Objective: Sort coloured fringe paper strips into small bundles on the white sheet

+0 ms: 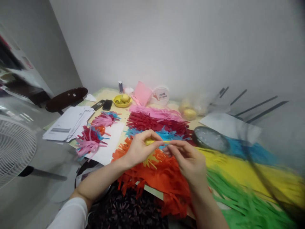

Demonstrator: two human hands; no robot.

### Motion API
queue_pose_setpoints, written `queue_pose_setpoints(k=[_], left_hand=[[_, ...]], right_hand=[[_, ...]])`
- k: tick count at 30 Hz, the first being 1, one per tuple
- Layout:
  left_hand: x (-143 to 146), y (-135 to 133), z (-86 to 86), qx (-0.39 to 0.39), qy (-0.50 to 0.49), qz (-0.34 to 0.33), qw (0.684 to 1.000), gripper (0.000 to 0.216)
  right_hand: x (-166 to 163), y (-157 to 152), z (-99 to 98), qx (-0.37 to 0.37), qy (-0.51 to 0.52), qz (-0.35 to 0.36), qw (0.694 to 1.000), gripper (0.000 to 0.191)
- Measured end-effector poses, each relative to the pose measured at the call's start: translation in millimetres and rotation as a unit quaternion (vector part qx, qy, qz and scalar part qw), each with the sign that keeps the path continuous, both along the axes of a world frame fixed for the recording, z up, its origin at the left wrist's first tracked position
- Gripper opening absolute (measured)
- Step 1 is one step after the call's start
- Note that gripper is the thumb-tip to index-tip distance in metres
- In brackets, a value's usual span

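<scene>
Plain grey wall backs the cluttered tabletop (119, 118), where fringed paper sheets lie in colour rows. Above the orange fringed paper (164, 178) at the near edge, my left hand (139, 149) and right hand (188, 160) pinch opposite ends of a thin yellow paper roll (157, 142), keeping it taut and level.

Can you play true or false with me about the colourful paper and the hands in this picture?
1. Both hands, left hand and right hand, pinch a yellow paper strip. True.
2. The orange fringed paper lies under the hands. True.
3. The yellow bowl sits on the floor. False: it is on the table.
4. The two phones lie on the green fringed paper. False: they lie on the table near the white papers.
</scene>
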State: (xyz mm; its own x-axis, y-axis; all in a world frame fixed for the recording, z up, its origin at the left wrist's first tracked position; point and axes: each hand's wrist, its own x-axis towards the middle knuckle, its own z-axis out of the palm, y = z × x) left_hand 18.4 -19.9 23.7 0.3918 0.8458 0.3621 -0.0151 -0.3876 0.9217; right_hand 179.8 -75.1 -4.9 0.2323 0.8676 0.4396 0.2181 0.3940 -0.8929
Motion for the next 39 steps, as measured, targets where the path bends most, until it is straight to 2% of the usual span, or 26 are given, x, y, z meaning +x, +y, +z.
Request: queue_pose_setpoints(k=[5,8,12,16,20,23,28,33,37,39], left_hand=[[-12.7,-8.4,-0.6,0.063,0.050,0.019,0.997,0.011],[-19.2,-11.9,0.9,0.122,0.082,0.034,0.989,0.010],[-27.3,-17.0,6.0,0.196,0.128,0.025,0.972,0.013],[-30.6,-18.6,8.2,0.226,0.156,0.006,0.962,0.014],[-28.8,-18.1,6.1,0.204,0.141,0.003,0.969,0.010],[-26.3,-19.4,3.6,0.156,0.119,0.000,0.981,0.006],[-21.2,-22.9,-3.4,0.076,0.068,0.008,0.995,0.007],[-17.7,-26.0,-10.4,0.036,0.029,0.024,0.999,0.011],[-18.8,-25.8,-12.2,0.025,0.003,-0.025,0.999,0.012],[-19.3,-25.3,-13.3,0.017,-0.009,-0.024,1.000,0.013]], right_hand=[[-9.9,-4.6,-1.4,0.014,-0.011,-0.009,1.000,0.013],[-11.6,-8.9,0.7,0.016,-0.092,-0.032,0.995,0.015],[-11.3,-13.8,6.1,0.037,-0.216,-0.064,0.974,0.020],[-11.8,-14.8,9.6,0.046,-0.268,-0.051,0.961,0.022],[-13.0,-14.5,8.4,0.031,-0.248,-0.024,0.968,0.017],[-15.3,-16.2,6.7,0.019,-0.204,-0.011,0.979,0.018],[-22.4,-19.6,1.5,0.018,-0.189,-0.065,0.980,0.021],[-26.2,-20.1,-8.6,-0.007,-0.103,-0.062,0.993,0.022],[-25.9,-20.1,-13.9,-0.007,-0.122,-0.090,0.988,0.023],[-26.8,-20.1,-14.6,0.000,-0.134,-0.097,0.986,0.021]])
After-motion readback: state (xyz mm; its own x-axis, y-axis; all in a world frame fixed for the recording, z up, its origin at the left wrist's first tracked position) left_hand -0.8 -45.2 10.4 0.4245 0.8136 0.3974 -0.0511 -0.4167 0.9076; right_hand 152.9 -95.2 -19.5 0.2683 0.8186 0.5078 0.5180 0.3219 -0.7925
